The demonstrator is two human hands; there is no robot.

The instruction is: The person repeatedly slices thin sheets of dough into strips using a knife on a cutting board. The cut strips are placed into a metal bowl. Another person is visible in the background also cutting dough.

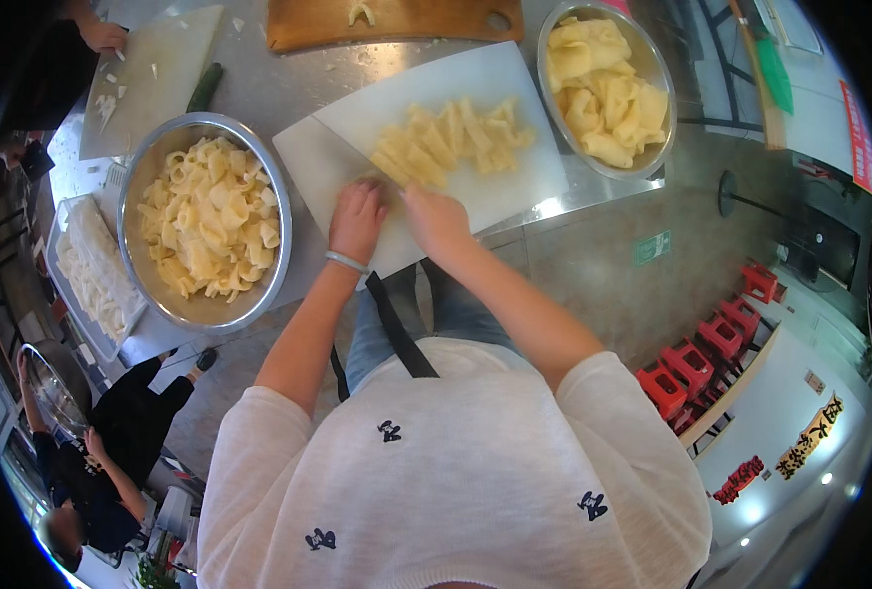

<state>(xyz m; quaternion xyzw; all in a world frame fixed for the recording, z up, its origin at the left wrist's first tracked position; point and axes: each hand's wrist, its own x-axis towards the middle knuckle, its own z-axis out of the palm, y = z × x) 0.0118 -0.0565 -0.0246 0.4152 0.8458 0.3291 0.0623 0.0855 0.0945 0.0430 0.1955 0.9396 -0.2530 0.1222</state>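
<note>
Pale yellow food strips [450, 140], in a row, lie on a white cutting board [509, 73]. My right hand [436, 221] is closed around the handle end of a wide-bladed knife [347, 143], whose blade slants to the upper left across the board. Left of the blade, my left hand [357, 221] rests with fingers bent over a yellow piece [368, 177], mostly hidden beneath them. A steel bowl [283, 243] on the left holds cut rings and pieces of the same food. Larger folded yellow sheets [605, 88] fill another steel bowl [673, 96] at the right.
A wooden board [399, 22] lies at the far side. At upper left, a co-worker's hand [104, 35] is over another white board [178, 44], beside a cucumber [205, 87]. A tray [115, 350] of white strips stands left. Another person [104, 456] carries a large metal bowl [57, 386].
</note>
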